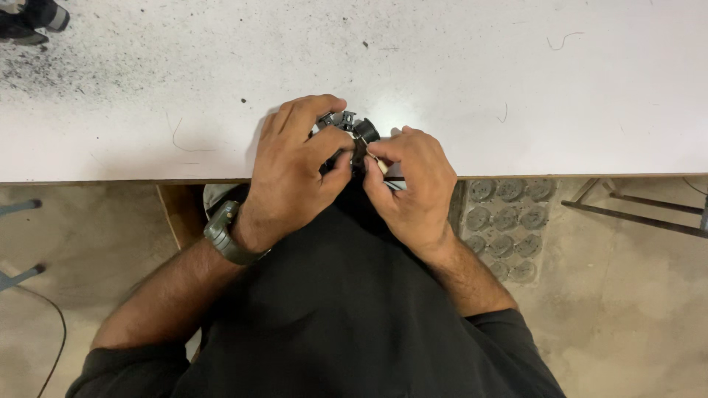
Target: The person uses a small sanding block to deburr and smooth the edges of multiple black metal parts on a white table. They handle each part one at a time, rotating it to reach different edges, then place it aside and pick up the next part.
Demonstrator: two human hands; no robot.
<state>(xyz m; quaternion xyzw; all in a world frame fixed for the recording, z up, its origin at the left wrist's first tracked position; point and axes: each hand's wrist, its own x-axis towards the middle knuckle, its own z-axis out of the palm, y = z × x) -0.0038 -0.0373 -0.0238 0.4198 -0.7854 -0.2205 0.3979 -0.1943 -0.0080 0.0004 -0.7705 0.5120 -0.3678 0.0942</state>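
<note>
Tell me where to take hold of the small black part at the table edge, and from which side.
Judging from this view, grip the small black part by its round black end, coming from the far side over the white table. That end pokes out clear beyond the fingers, while the left hand and right hand pinch and cover the near portion, leaving little room there.

Person wears black shirt [346,309] w/ sleeves pushed up to the elbows, forearms bare; on left wrist a dark grey-green watch [227,237] w/ thick ribbed strap; both hands bare, no gloves, no rings seen.
</note>
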